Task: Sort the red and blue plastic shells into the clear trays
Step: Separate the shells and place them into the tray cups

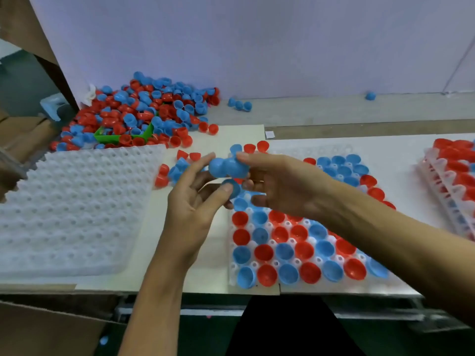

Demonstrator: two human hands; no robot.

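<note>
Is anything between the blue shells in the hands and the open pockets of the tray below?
Nothing visible. Both hands hold the blue shells just above the tray. Its empty pockets at the far end lie uncovered, with only loose shells beside the tray.

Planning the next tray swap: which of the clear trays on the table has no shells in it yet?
The tray on the left, with bare pockets. The tray under the hands and the stack at right hold red and blue shells.
</note>
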